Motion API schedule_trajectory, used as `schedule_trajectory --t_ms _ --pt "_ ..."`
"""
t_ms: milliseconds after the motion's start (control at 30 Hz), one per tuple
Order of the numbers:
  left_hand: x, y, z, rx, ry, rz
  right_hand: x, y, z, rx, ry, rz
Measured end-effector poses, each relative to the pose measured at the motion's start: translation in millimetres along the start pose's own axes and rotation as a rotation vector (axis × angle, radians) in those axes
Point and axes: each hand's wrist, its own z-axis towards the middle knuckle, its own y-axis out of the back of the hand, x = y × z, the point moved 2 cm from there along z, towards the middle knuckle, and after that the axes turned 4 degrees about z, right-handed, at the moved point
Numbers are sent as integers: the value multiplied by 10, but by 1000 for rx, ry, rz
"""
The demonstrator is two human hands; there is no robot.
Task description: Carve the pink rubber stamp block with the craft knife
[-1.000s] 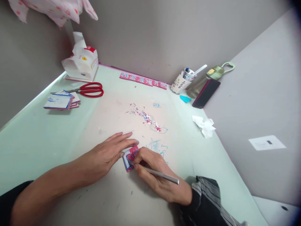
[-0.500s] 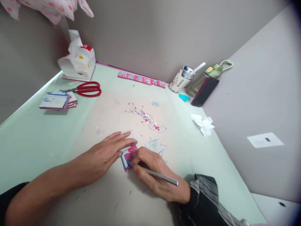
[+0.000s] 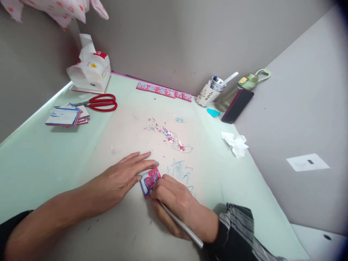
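Your left hand (image 3: 123, 177) lies flat on the surface (image 3: 40, 159), fingers (image 3: 141, 156) spread and unclenched, their tips pinning the left edge of a small red-and-blue card (image 3: 149, 181). The card sits near the front middle of the surface, between both hands. Your right hand (image 3: 178, 204) is closed around a thin silver knife (image 3: 182, 226), its tip hidden under the knuckles at the card's right edge, its handle slanting back toward your striped sleeve (image 3: 239, 232).

The step in hand appears to be cutting fine shapes out of the card. The next stroke calls for steady downward pressure from the left fingers, kept apart from the blade's path, and a short controlled pull.

Beyond the card lie paper scraps (image 3: 167, 135) and blue scribbles (image 3: 181, 170). At far left are a stack of cards (image 3: 65, 116), red scissors (image 3: 100, 102) and a tissue pack (image 3: 91, 70); at far right, a pen cup (image 3: 210, 92), a bottle (image 3: 239, 90), a phone (image 3: 237, 106) and a crumpled tissue (image 3: 235, 144).
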Motion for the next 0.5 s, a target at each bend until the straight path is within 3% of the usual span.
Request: schedule_trajectory --t_ms 267,500 --pt "15 -6 4 -18 -33 9 -12 -30 -13 -52 -34 26" --pt "4 1 -5 -11 -5 -1 -31 -35 -14 -133 -191 107"
